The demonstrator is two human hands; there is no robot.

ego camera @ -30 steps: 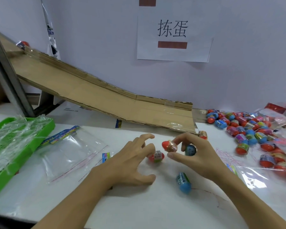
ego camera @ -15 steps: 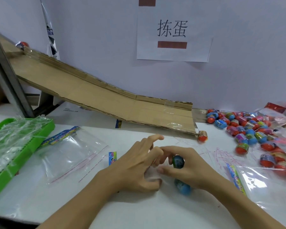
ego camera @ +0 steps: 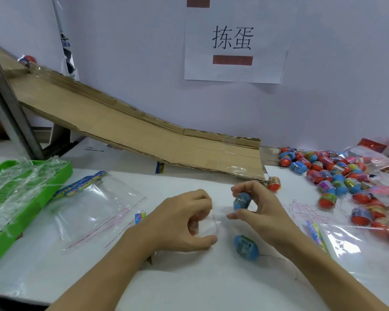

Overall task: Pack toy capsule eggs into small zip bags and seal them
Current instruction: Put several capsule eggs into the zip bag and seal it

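My right hand (ego camera: 263,212) pinches a blue capsule egg (ego camera: 241,200) between thumb and fingers, a little above the white table. My left hand (ego camera: 182,223) is just left of it, fingers curled round what looks like a small clear zip bag (ego camera: 211,227). What is inside that hand is hidden. A second blue egg (ego camera: 245,244) lies on the table below my right hand. One red egg (ego camera: 274,184) sits at the lower end of the cardboard ramp (ego camera: 157,140).
A pile of several red, blue and mixed eggs (ego camera: 337,176) covers the right side. Larger clear zip bags lie at left (ego camera: 94,212) and at right (ego camera: 346,241). A green basket (ego camera: 43,185) wrapped in plastic film stands at the left edge.
The two red eggs that lay between my hands are out of sight. My left hand has curled shut around the clear bag. My right hand has lifted a blue egg up.
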